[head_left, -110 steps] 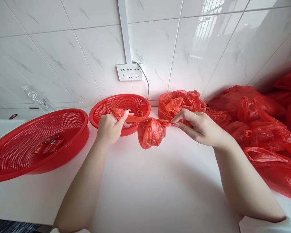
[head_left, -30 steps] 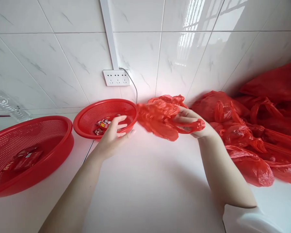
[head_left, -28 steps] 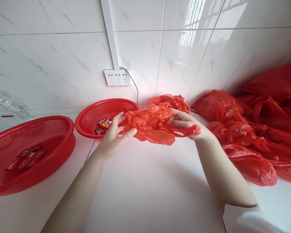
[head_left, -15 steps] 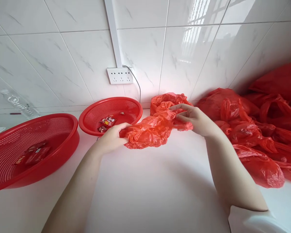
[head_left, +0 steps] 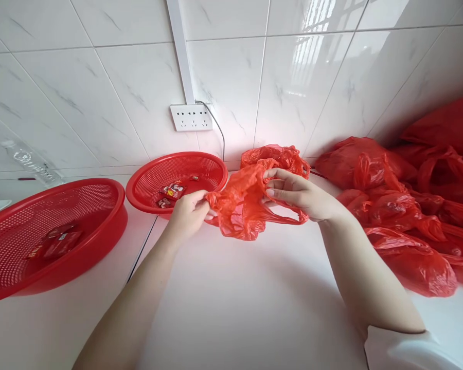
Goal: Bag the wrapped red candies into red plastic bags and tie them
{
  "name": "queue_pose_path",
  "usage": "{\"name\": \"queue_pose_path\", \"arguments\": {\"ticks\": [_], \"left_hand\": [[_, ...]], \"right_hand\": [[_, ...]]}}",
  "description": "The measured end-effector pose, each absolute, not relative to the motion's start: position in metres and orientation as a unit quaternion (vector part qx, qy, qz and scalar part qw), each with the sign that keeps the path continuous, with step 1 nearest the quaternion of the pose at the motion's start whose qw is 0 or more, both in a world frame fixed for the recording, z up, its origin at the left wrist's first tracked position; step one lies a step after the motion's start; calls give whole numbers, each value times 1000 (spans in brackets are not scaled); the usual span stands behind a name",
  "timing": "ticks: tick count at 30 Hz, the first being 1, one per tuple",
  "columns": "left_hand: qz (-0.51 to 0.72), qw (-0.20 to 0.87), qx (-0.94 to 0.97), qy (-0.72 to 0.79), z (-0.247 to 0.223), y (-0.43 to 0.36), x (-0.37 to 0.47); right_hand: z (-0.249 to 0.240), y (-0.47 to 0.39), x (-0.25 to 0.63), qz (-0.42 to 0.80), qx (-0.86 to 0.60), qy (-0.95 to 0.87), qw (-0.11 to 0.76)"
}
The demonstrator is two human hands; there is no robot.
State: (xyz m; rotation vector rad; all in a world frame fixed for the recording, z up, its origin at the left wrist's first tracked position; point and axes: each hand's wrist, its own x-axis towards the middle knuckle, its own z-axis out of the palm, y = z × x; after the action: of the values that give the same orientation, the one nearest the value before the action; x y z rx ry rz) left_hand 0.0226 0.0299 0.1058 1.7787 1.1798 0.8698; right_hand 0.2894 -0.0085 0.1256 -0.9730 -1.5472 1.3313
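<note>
Between my hands, a thin red plastic bag [head_left: 241, 205] is held above the white table [head_left: 239, 308]. My left hand [head_left: 191, 213] pinches its left end between thumb and fingers. On the other side, my right hand [head_left: 299, 192] grips the bag near its handles, and one handle loop hangs below the fingers. Behind the bag, close to the wall, lies a crumpled heap of red plastic bags [head_left: 275, 154]. A round red plastic basket [head_left: 139, 177] with a few small packets [head_left: 173, 190] in it stands just beyond my left hand.
At the left is a larger red basket [head_left: 118, 205] holding dark red packets [head_left: 59, 241]. A clear plastic bottle [head_left: 33, 162] lies behind it. Several filled red bags [head_left: 412, 257] are piled at the right. A socket panel [head_left: 192, 117] with a grey cable is on the tiled wall.
The bunched bag has been spread wider, and its handle loop now shows. My left hand has moved slightly right and up; my right hand has shifted its grip on the handle end.
</note>
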Motion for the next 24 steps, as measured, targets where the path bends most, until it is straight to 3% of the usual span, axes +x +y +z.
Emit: {"name": "queue_pose_path", "arguments": {"ticks": [3, 5, 10, 14, 17, 20, 22, 24], "left_hand": [[396, 619, 548, 400, 106, 34, 26], [418, 693, 460, 366, 109, 36, 25], [529, 714, 288, 357, 121, 39, 20], [538, 738, 227, 338, 127, 39, 14], [524, 760, 239, 301, 130, 36, 12], [503, 769, 269, 289, 131, 28, 16], [491, 763, 285, 309, 128, 22, 23], [471, 764, 308, 316, 123, 17, 31]], "right_hand": [[122, -7, 285, 610, -346, -581, 414], [121, -5, 286, 635, -326, -560, 420], [124, -2, 300, 621, -330, -523, 482], [126, -1, 314, 562, -366, -528, 521], [127, -2, 319, 465, -447, -571, 507], [130, -10, 313, 228, -557, -607, 519], [135, -20, 303, 54, -563, -609, 556], [138, -32, 288, -7, -513, -643, 569]]}}
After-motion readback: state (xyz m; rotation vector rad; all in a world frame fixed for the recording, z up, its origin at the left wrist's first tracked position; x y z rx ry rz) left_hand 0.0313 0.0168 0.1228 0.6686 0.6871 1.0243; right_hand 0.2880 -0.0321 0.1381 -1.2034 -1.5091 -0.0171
